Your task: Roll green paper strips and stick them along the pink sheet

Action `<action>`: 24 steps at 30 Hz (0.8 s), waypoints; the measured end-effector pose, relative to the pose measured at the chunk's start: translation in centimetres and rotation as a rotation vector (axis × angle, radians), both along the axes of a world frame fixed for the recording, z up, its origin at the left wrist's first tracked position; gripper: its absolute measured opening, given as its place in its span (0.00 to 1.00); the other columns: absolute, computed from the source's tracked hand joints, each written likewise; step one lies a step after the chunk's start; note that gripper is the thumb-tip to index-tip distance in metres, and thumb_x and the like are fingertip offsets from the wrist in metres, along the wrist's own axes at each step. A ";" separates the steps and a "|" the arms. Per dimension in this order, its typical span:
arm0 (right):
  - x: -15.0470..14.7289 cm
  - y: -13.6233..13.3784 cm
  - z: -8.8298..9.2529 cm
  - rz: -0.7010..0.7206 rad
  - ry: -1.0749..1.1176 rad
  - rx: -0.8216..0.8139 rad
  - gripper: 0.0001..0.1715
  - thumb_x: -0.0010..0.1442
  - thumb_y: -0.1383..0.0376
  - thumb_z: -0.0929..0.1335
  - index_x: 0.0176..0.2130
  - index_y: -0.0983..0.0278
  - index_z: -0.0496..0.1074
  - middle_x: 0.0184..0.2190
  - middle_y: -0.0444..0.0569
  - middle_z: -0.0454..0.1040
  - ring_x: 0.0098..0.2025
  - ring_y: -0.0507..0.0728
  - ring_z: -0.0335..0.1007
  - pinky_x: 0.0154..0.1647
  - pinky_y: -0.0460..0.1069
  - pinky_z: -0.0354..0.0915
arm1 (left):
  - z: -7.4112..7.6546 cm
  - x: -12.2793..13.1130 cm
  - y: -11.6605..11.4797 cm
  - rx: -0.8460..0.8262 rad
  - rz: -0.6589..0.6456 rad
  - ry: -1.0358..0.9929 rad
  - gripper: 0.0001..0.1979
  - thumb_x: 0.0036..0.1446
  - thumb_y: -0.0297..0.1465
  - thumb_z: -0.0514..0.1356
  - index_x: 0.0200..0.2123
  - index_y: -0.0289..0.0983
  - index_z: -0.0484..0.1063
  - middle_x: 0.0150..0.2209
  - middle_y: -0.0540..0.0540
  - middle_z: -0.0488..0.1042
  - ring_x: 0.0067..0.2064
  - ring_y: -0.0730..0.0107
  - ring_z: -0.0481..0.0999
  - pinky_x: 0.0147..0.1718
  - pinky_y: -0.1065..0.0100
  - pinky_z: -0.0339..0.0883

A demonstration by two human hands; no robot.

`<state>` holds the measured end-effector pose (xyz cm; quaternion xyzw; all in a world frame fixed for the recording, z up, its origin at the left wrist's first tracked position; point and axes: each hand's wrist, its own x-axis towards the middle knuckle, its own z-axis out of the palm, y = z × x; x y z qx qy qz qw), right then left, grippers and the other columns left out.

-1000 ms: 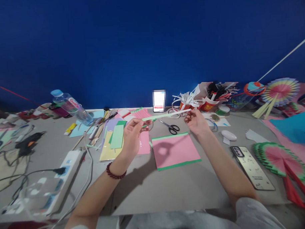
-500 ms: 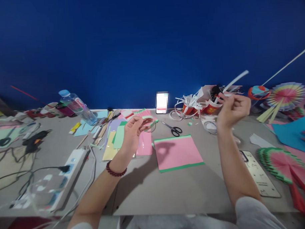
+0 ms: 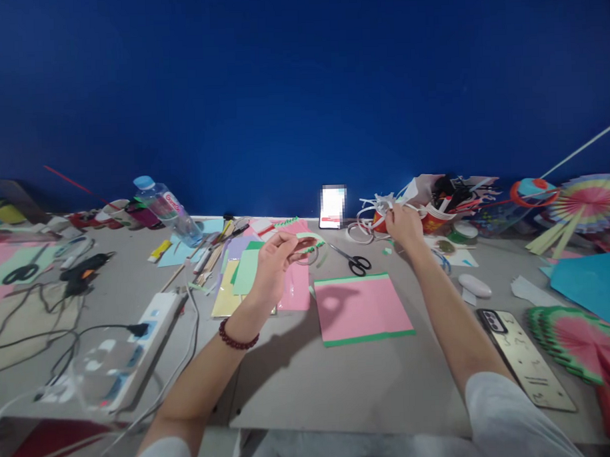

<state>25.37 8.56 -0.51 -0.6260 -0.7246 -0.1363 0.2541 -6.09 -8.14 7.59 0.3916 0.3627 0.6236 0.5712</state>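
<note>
My left hand (image 3: 276, 263) is closed, pinching a thin pale ring (image 3: 313, 255) that looks like a tape roll, raised over the papers. Over at the back right, my right hand (image 3: 405, 226) has its fingers pinched together among curly white strips (image 3: 384, 204) that spill from a red paper cup (image 3: 379, 220). A white strip seems to be in its fingers, though the strips overlap there. Between my forearms lies a pink paper sheet (image 3: 362, 310) with green bands along its far and near edges. Black-handled scissors (image 3: 357, 263) rest just behind it, blades towards the ring.
A lit phone (image 3: 331, 207) leans on the blue wall. Left are a tilted bottle (image 3: 169, 210), a power strip (image 3: 142, 351) with cables and a glue gun (image 3: 84, 273). Right are a pen cup (image 3: 437, 217), a mouse (image 3: 474, 286), another phone (image 3: 527, 361) and paper fans (image 3: 589, 342).
My right hand has moved left and down from above the pen cup, carrying a white strip to the strip-filled cup. My left hand keeps the ring in nearly the same place.
</note>
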 end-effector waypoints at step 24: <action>-10.8 -13.1 7.6 0.737 0.632 -0.421 0.24 0.54 0.59 0.71 0.51 0.57 0.70 0.53 0.50 0.71 0.55 0.60 0.66 0.55 0.57 0.61 | -0.1 -0.1 -0.2 -0.018 -0.099 0.038 0.13 0.47 0.37 0.67 0.25 0.37 0.67 0.31 0.47 0.78 0.41 0.61 0.80 0.34 0.68 0.72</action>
